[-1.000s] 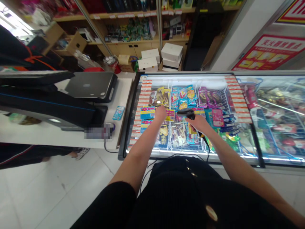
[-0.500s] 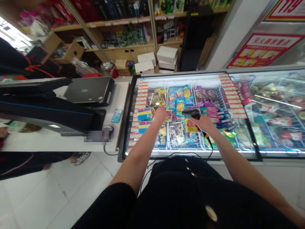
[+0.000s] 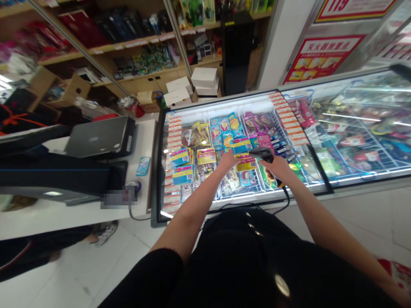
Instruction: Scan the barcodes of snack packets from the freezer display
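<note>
My left hand rests on the glass lid of the chest freezer, its fingers closed on the edge of a yellow and pink packet. My right hand grips a black barcode scanner, whose head is just above that packet. The scanner's cable hangs over the freezer's front edge. More flat packets in blue and yellow lie on the glass left of my hands. Under the lid, wire baskets hold several ice-cream wrappers.
A white counter to the left carries a closed laptop, a dark monitor and a small blue card. Another person's leg and shoe show under it. Shelves and white boxes stand behind the freezer.
My left hand has moved right with the yellow and pink packet, so it now lies right under the scanner. The scanner stays in my right hand. The view has swung left and down.
</note>
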The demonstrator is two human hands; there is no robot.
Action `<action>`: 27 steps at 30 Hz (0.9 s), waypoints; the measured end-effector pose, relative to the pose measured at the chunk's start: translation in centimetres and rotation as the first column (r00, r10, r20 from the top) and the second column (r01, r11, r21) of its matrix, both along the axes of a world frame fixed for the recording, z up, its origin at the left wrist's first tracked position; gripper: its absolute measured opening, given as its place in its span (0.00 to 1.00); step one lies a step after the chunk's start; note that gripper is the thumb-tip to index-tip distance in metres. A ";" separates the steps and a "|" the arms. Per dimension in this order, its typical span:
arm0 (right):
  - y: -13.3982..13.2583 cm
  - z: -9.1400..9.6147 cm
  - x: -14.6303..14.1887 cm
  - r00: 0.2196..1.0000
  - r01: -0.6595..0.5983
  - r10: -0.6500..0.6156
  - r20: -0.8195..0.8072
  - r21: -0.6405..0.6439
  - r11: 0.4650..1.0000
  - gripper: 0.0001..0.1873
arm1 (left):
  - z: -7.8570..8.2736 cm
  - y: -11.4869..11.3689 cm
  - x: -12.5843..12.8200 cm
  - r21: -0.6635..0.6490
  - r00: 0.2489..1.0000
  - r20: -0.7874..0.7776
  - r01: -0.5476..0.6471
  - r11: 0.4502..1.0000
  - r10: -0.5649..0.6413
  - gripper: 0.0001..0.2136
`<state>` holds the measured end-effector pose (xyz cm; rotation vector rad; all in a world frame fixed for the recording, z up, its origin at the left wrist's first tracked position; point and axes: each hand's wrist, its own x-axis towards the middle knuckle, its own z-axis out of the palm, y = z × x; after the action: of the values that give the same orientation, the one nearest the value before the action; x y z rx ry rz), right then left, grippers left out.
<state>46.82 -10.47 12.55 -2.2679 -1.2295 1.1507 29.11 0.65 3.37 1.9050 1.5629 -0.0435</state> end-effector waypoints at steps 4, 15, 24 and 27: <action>-1.6 -0.8 1.2 0.999 0.041 -0.040 -0.023 0.029 0.999 0.13 | -0.6 -1.8 1.3 -0.043 1.000 -0.019 0.017 0.999 -0.018 0.41; -3.8 -1.0 2.3 0.996 0.079 -0.077 -0.048 0.025 0.997 0.12 | -0.3 -2.3 2.3 -0.083 0.992 -0.024 -0.123 0.989 0.121 0.39; -4.0 -1.2 2.6 0.996 0.075 -0.073 -0.057 0.026 0.997 0.13 | -1.6 -3.1 2.0 -0.052 0.991 0.018 -0.132 0.990 0.133 0.48; -4.0 -1.2 2.6 0.996 0.073 -0.072 -0.047 0.025 0.997 0.13 | -1.8 -2.5 1.5 -0.063 0.981 0.038 -0.190 0.980 0.192 0.47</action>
<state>49.39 -14.43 11.30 -2.2348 -1.1292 1.1461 30.64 -1.83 1.53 1.6919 1.6893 0.0352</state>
